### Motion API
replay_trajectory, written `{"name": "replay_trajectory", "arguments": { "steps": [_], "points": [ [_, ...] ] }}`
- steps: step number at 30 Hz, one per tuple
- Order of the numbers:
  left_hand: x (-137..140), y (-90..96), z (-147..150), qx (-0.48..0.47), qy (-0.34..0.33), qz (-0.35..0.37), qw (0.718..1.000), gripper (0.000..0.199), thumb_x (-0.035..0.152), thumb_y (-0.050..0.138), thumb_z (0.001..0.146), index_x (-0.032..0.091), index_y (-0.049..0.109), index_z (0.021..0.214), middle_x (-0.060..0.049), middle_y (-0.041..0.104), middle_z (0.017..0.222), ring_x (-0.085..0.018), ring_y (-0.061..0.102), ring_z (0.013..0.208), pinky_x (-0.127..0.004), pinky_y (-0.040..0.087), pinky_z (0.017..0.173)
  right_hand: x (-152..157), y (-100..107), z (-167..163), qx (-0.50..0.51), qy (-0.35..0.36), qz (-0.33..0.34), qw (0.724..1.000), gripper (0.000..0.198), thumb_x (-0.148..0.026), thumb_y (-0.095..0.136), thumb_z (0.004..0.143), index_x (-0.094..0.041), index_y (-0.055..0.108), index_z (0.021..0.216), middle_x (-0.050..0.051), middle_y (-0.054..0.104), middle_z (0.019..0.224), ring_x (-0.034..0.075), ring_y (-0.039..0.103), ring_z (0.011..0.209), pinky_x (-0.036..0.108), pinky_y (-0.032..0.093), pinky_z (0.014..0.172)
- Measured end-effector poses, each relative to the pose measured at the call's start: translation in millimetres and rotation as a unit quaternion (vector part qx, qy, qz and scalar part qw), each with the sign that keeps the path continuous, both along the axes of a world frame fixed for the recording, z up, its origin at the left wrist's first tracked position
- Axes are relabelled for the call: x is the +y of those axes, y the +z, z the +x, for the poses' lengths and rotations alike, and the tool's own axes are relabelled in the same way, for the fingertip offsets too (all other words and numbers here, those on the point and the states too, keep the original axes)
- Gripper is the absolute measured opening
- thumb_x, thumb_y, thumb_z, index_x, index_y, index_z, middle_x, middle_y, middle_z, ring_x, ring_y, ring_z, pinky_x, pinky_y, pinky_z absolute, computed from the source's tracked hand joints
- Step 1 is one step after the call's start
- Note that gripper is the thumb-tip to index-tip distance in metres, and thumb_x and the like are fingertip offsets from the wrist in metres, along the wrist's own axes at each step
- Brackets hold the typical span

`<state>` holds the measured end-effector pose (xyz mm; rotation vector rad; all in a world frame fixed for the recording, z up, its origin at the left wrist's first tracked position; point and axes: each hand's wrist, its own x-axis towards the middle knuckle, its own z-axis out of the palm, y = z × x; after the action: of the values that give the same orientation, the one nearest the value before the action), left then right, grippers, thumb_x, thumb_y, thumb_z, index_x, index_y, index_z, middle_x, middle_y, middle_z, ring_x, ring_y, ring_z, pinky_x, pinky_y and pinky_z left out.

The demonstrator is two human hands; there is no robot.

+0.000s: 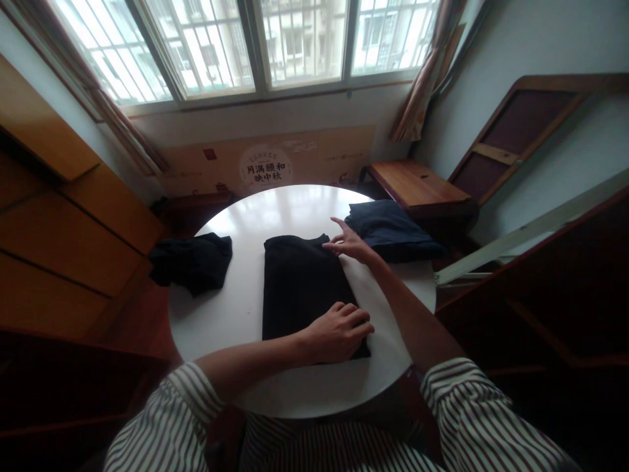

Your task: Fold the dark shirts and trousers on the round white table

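A black garment, probably a T-shirt, lies folded into a long rectangle on the round white table. My left hand reaches across its near part, with fingers bent over the right edge and the thumb hidden; it looks closed on the cloth. At the garment's far right corner is my right hand, its index finger stretched out and apart from the others. The lower fingertips touch or nearly touch the cloth there.
A crumpled black cloth overhangs the table's left edge. Folded dark blue clothing lies at the far right. Beyond stand a wooden side table and barred windows. Wooden cabinets are on the left.
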<state>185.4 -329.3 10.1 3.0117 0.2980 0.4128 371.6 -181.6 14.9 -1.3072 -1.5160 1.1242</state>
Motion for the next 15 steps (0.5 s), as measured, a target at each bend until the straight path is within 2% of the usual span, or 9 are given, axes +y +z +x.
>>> {"name": "replay_trajectory", "arguments": {
  "steps": [3, 6, 11, 15],
  "points": [
    [0, 1.1, 0, 0.01, 0.001, 0.012, 1.0, 0.024, 0.025, 0.048, 0.096, 0.017, 0.056, 0.117, -0.01, 0.057, 0.123, -0.023, 0.053, 0.103, -0.037, 0.04, 0.088, -12, 15, 10, 0.029, 0.093, -0.112, 0.989, 0.121, -0.02, 0.087, 0.062, -0.023, 0.011, 0.156, -0.005, 0.063, 0.069, 0.015, 0.064, 0.057, 0.025, 0.056, 0.051],
    [-1, 1.0, 0, 0.01, -0.006, 0.026, 1.0, 0.025, 0.027, 0.049, 0.096, 0.017, 0.056, 0.118, -0.011, 0.057, 0.124, -0.023, 0.053, 0.104, -0.037, 0.04, 0.088, -18, 22, 12, 0.041, 0.121, -0.151, 0.98, 0.127, -0.012, 0.09, 0.054, -0.029, 0.015, 0.155, -0.008, 0.059, 0.069, 0.016, 0.066, 0.059, 0.026, 0.058, 0.052],
    [-4, 1.3, 1, 0.005, -0.051, 0.054, 0.997, 0.025, 0.025, 0.046, 0.098, 0.017, 0.058, 0.118, -0.012, 0.058, 0.125, -0.023, 0.054, 0.106, -0.039, 0.038, 0.094, -14, 18, 14, 0.04, 0.106, -0.154, 0.982, 0.111, -0.014, 0.087, 0.058, -0.034, 0.027, 0.149, -0.01, 0.056, 0.066, 0.013, 0.063, 0.053, 0.024, 0.057, 0.048],
    [-5, 2.8, 1, 0.001, -0.088, 0.045, 0.995, 0.027, 0.024, 0.044, 0.098, 0.017, 0.059, 0.119, -0.013, 0.059, 0.125, -0.022, 0.055, 0.11, -0.038, 0.038, 0.097, -4, 8, 18, -0.017, 0.076, -0.169, 0.983, 0.097, -0.018, 0.083, 0.065, -0.028, 0.031, 0.146, -0.01, 0.057, 0.056, 0.015, 0.061, 0.045, 0.024, 0.053, 0.045]
  ]
}}
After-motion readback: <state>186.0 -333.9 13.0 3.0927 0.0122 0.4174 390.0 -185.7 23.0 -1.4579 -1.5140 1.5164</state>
